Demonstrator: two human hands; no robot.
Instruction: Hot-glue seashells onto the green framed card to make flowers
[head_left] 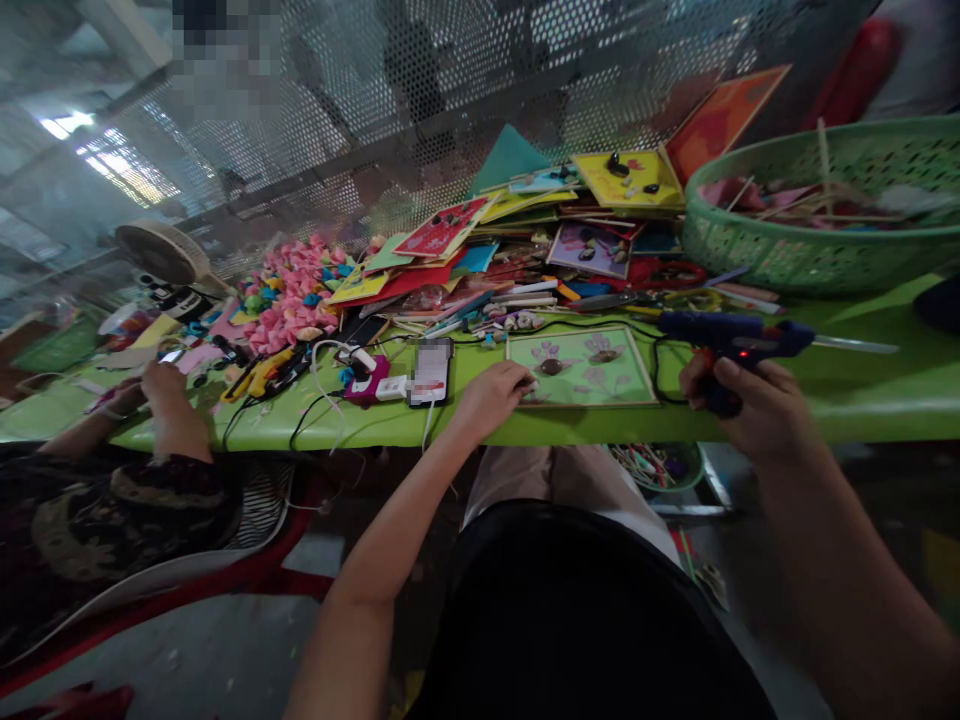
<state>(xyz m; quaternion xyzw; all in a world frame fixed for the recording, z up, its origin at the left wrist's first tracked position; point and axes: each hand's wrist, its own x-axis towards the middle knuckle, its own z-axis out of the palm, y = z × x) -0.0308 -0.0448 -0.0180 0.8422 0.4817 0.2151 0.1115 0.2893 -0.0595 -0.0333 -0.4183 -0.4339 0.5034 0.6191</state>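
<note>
A light-green card with a pale wooden border lies flat on the green table, bearing purple flower shapes and dark pebbles. Over its left edge rests my left hand, fingers pinched together. A tiny whitish bit shows at the fingertips, too small to name. My right hand is wrapped around the handle of a dark-blue glue gun with a red light lit. From the gun's back end a clear glue stick sticks out to the right. The gun is held just right of the card.
A phone and a pink power strip with cables lie left of my left hand. Behind are piled decorated cards, pink folded pieces and a green basket. At far left a co-worker's hands hold something.
</note>
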